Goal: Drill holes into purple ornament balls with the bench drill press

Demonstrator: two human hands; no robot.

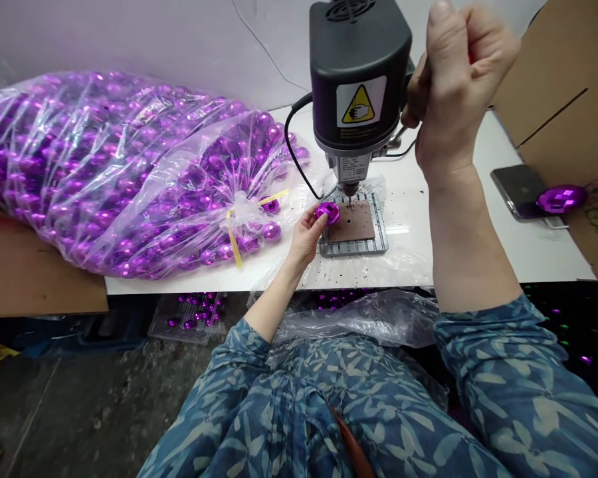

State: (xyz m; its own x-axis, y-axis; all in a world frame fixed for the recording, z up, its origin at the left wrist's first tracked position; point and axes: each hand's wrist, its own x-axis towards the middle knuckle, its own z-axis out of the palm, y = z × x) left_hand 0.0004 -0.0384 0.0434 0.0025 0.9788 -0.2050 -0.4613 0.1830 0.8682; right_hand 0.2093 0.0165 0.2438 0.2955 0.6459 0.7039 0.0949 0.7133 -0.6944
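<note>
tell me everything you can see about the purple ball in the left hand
The ball is small, shiny metallic purple, with a faceted surface like coated plastic. The left hand pinches it in its fingers at the left edge of the brown plate on the white table, just below and left of the drill tip.

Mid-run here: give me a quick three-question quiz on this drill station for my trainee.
1. True or false: the left hand holds a purple ball at the left edge of the grid plate.
2. The right hand is: A flat on the table; B fisted beside the drill press head; C resting on the lap.
3. Fill in: the bag of balls is bound with a ___ strip.
Key: 1 true; 2 B; 3 yellow.
</note>
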